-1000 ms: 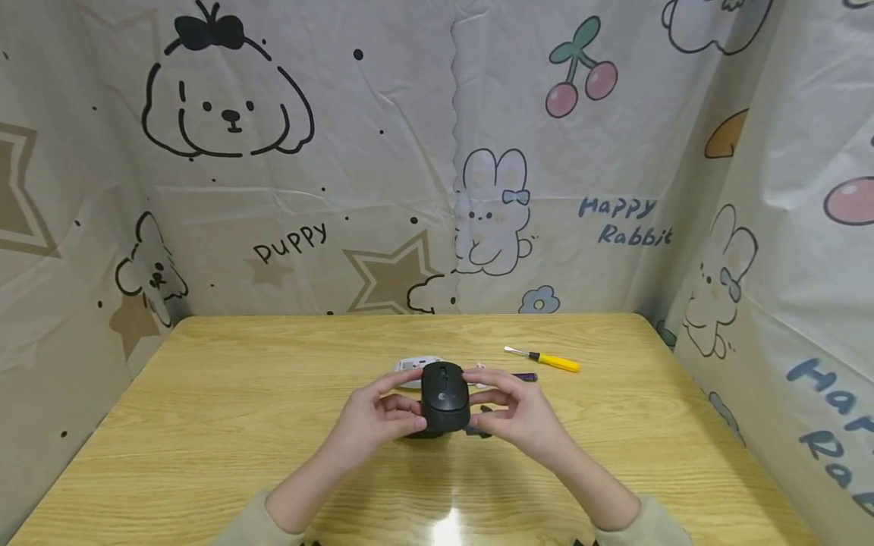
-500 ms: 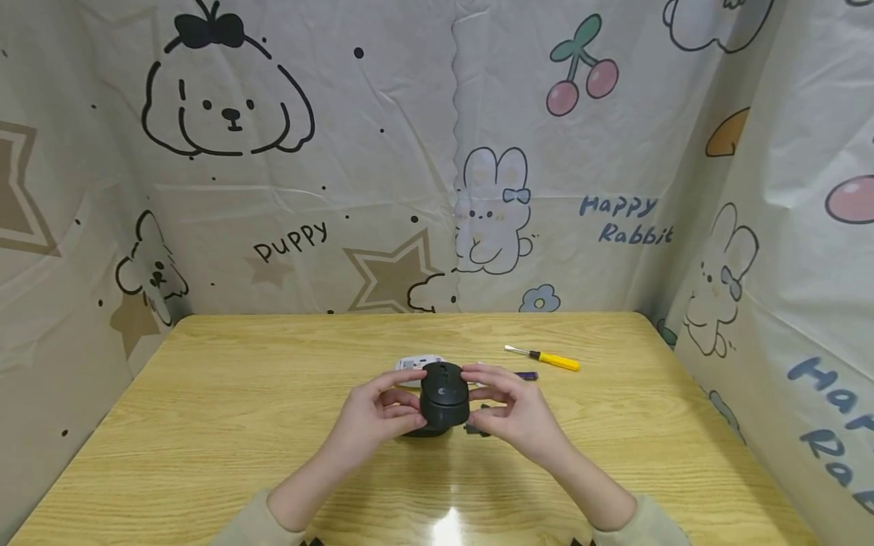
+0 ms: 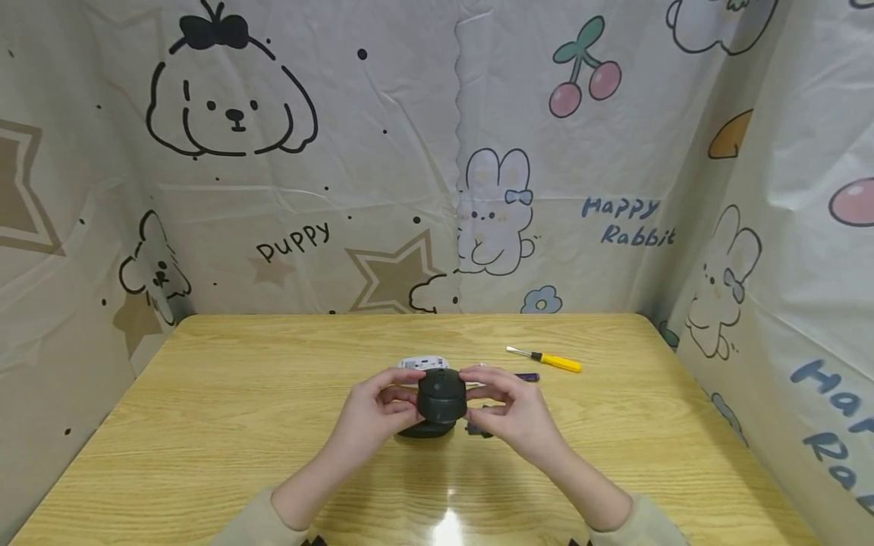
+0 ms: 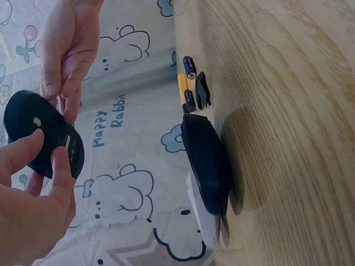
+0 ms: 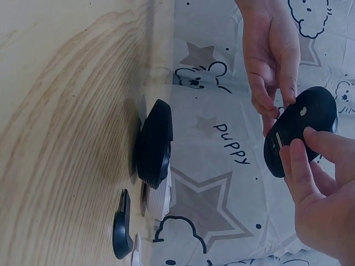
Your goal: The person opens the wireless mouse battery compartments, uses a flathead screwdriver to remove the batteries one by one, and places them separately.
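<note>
A black computer mouse [image 3: 441, 397] is held above the table between both hands. My left hand [image 3: 382, 409] pinches its left side and my right hand [image 3: 508, 406] its right side, thumbs low and fingertips near the top edge. Its underside, with a small pale spot and a label, shows in both wrist views. Below it a second, larger black mouse [image 4: 206, 163] lies on the table, partly covered by the held one in the head view. A small dark piece [image 3: 479, 426], curved in the right wrist view, lies to its right.
A white mouse [image 3: 422, 362] lies behind the held one. A yellow-handled screwdriver [image 3: 558, 362] rests at the back right. Dark batteries [image 4: 189, 67] lie near the small dark piece. Printed cloth [image 3: 382, 152] walls in the wooden table [image 3: 273, 379] at the back and sides.
The held mouse has tilted so that its rear end faces the head camera more and its top looks foreshortened. More of the larger black mouse beneath shows. Both hands keep their hold.
</note>
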Available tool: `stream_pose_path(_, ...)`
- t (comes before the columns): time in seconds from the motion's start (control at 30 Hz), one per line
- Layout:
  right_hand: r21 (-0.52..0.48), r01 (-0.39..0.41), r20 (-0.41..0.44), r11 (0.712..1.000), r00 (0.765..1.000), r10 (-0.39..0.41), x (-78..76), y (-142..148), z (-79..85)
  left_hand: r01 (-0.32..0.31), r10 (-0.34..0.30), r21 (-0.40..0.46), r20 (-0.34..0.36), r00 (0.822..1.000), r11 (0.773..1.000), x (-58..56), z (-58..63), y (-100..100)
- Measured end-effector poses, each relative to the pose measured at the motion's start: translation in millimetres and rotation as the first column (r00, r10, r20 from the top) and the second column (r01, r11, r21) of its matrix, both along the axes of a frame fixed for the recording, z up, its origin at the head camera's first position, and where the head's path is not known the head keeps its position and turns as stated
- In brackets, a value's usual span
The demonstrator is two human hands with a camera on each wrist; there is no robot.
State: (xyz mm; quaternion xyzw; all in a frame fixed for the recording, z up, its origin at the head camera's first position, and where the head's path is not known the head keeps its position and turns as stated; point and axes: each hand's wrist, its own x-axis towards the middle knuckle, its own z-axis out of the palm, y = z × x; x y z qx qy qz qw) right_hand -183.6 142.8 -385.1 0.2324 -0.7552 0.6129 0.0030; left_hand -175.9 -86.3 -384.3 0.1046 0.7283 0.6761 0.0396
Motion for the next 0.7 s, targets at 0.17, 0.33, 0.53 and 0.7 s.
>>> stream_pose_path(0.17, 0.005, 0.025, -0.020, 1.000, 0.999, -0.025, -0.6, -2.7, 0.7, -0.041, 0.040, -0.032, -0.037, 0.999, 0.999, -0.2, 0.0, 1.1)
stream_pose_path(0.33, 0.034, 0.058, 0.000, 0.998, 0.998, -0.058, -2.0, -4.2, 1.3, -0.056, 0.050, -0.072, -0.087, 0.995, 0.996, -0.9, -1.1, 1.5)
stream_pose_path(0.53, 0.067, 0.076, 0.023, 0.995, 0.997, -0.078, -2.9, -5.0, 2.1, -0.067, 0.057, -0.094, -0.110, 0.992, 0.993, -0.8, -2.2, 2.1)
stream_pose_path(0.7, 0.062, 0.062, 0.041, 0.996, 0.997, -0.065, -3.4, -6.1, 2.2, -0.091, 0.077, -0.118, -0.117, 0.990, 0.989, 0.1, -3.4, 1.5)
